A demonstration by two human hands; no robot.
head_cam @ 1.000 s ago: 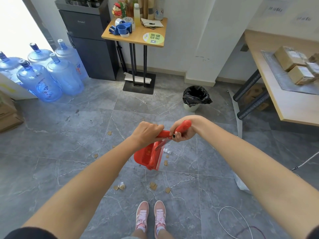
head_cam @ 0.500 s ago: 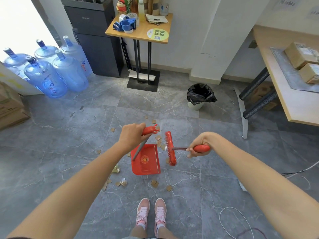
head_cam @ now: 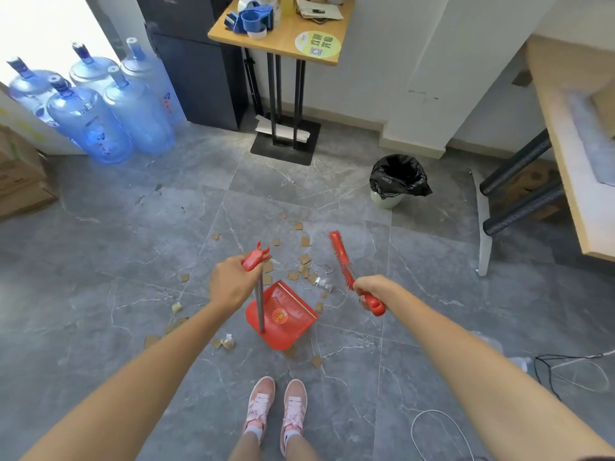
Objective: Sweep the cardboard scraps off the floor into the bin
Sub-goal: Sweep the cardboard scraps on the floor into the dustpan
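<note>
My left hand [head_cam: 229,287] grips the red handle of a long-stemmed red dustpan [head_cam: 283,316], whose pan sits at floor level in front of my feet. My right hand [head_cam: 369,291] holds a red brush [head_cam: 340,259] by its handle, the bristle head raised and pointing away from me, to the right of the pan. Several brown cardboard scraps [head_cam: 304,261] lie scattered on the grey tile beyond and around the pan. A small bin with a black bag [head_cam: 397,179] stands farther off to the right, near the wall.
Blue water jugs [head_cam: 109,111] and cardboard boxes [head_cam: 20,181] line the left side. A small wooden stand [head_cam: 283,38] stands against the far wall, and a desk with black legs [head_cam: 519,191] is on the right. White cables [head_cam: 442,427] lie on the floor at right. My pink shoes [head_cam: 276,407] are below.
The brush and dustpan, held together a second ago, have come apart. My right hand swung the brush out to the right and turned its head away from me; the pan lowered toward the floor.
</note>
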